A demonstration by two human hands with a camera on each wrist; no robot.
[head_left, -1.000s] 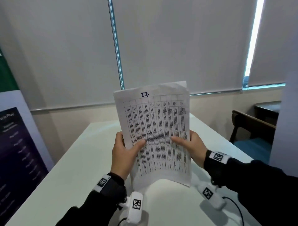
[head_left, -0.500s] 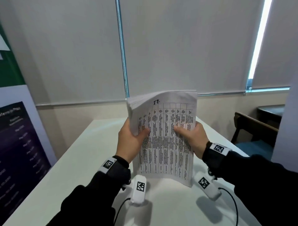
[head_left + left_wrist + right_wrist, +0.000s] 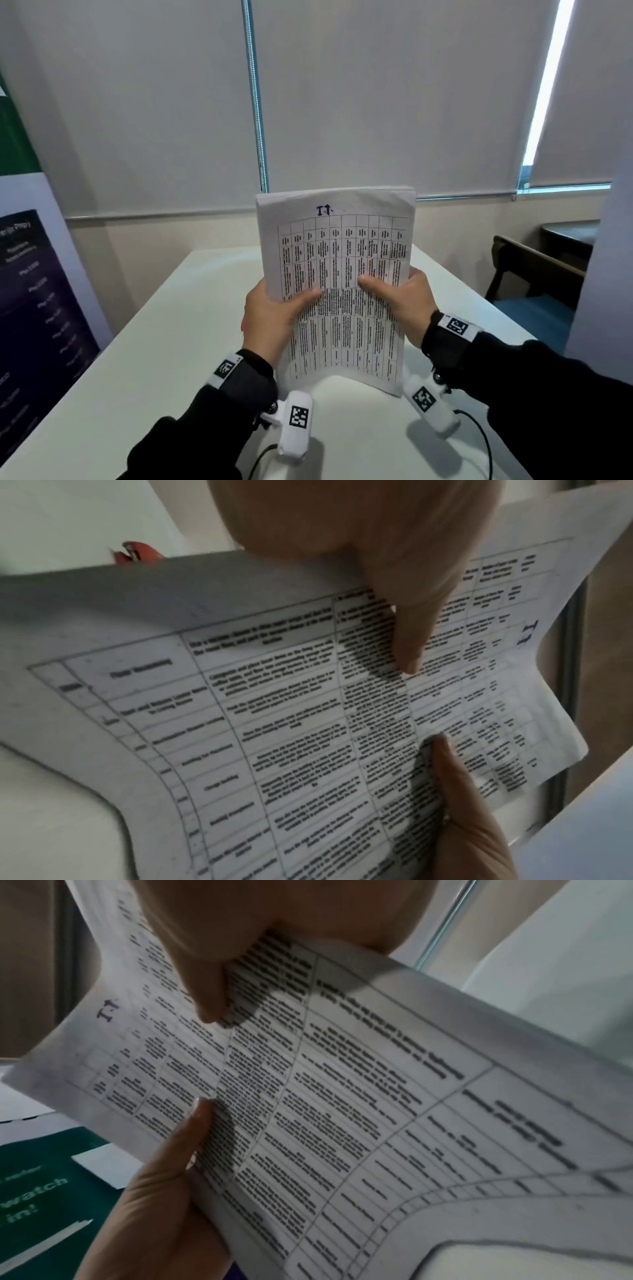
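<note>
Straightened since 1 second ago: stack of printed sheets (image 3: 342,246), then bowed and leaning left, now upright with top edges flush. Judged as jogging loose pages into 1 even block against the white table (image 3: 171,342), with the bottom edge curling toward the person and seemingly resting on the tabletop. Held at mid-height by left hand (image 3: 270,322) and right hand (image 3: 407,301), each clamped on a side edge, thumbs (image 3: 305,294) flat on the printed face, other fingers hidden behind; probably so for equal squeeze from 2 sides. Only from the head view: whole stack and level top. Only from the right wrist: green printed sign (image 3: 44,1191) below. Only from the left wrist: small red object (image 3: 135,551) beyond the paper, cannot tell what.
</note>
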